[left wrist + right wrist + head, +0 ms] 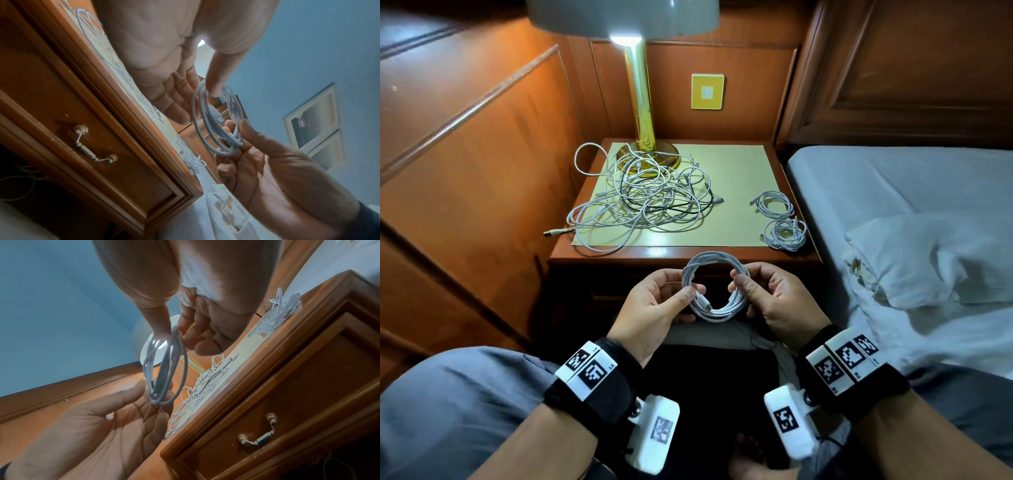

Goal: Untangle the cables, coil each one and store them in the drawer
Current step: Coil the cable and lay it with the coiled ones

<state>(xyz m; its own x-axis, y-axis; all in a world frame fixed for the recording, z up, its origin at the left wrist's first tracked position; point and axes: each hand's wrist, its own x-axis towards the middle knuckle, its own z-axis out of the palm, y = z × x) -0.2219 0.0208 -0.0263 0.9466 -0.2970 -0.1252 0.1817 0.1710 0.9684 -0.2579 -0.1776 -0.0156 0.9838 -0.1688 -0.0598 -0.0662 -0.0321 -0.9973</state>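
Both your forearms reach forward side by side, palms turned toward each other, hands level and near each other in front of you. Your left hand point(654, 303) has its thumb stretched toward the right hand, thumb tip pressed onto the left side of the coiled white cable point(717, 286), fingers loosely curved behind it. Your right hand point(779, 301) pinches the coil's right side between thumb and curled fingers. In the left wrist view, the right thumb point(261, 139) lies along the loops. Black straps with white marker blocks wrap both wrists.
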